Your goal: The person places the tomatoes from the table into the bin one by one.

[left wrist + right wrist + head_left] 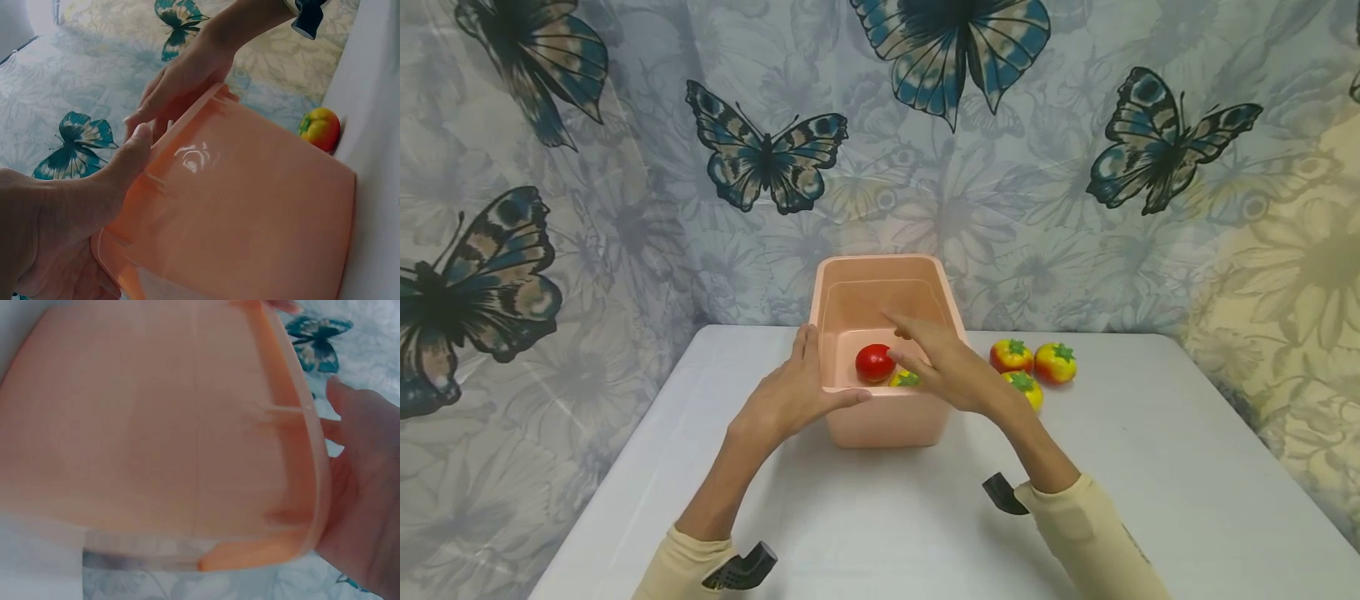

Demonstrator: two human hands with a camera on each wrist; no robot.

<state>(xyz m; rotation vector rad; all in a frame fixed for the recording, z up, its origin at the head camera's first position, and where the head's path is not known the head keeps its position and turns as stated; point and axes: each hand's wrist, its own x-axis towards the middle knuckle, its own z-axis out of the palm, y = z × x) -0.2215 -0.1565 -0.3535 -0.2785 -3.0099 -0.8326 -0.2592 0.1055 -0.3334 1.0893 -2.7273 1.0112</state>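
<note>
A peach-coloured plastic bin (887, 421) stands on the white table. My left hand (790, 392) holds its near left corner, with the fingers along the outer left side and the thumb lying over the front rim. Over the bin's right part reaches my right hand (947, 362), thumb and index finger spread apart, nothing seen between them. Inside the bin lie a glossy red round fruit (875, 363) like a tomato and a yellow one with a green leafy cap (905, 378), partly behind the right hand. The left wrist view shows the bin's outer wall (250, 200).
Right of the bin, several red-and-yellow pepper-like fruits with green caps (1055, 364) sit together on the table (1120, 450); the right forearm partly covers one. A butterfly-patterned cloth (955, 200) hangs behind the table. Each sleeve carries a small black wrist camera (741, 567).
</note>
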